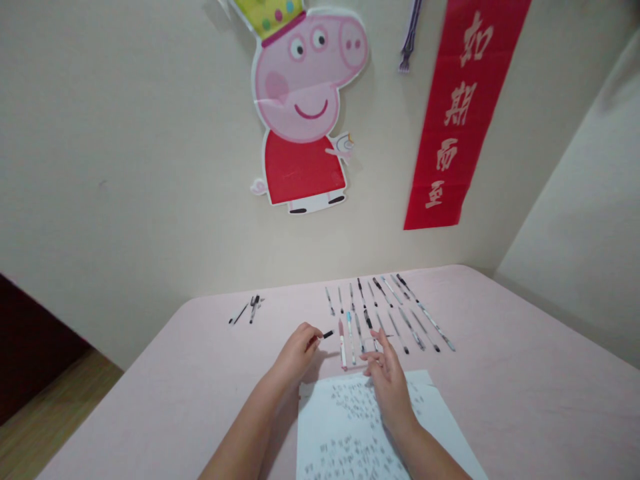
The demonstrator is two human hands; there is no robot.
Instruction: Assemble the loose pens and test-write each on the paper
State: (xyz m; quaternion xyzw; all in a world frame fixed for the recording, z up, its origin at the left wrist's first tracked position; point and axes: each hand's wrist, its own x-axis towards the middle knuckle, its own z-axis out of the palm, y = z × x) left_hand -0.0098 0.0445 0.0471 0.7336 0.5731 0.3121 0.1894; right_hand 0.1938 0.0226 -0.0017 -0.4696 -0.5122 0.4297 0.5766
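My left hand is closed, pinching a short black pen cap that points to the right. Just right of it, my right hand hovers over the top of a written sheet. Its fingers are bent around what looks like a thin clear pen, mostly hidden, and a fine dark tip shows beyond the index finger. Close by lie a pink-and-white pen and a blue-capped pen, side by side in the nearer row of pens.
Several pens form a second row toward the wall. A long pen ends the nearer row at the right. A few dark pens and pieces lie at the back left of the pink tabletop. A pig cutout and red banner hang on the wall.
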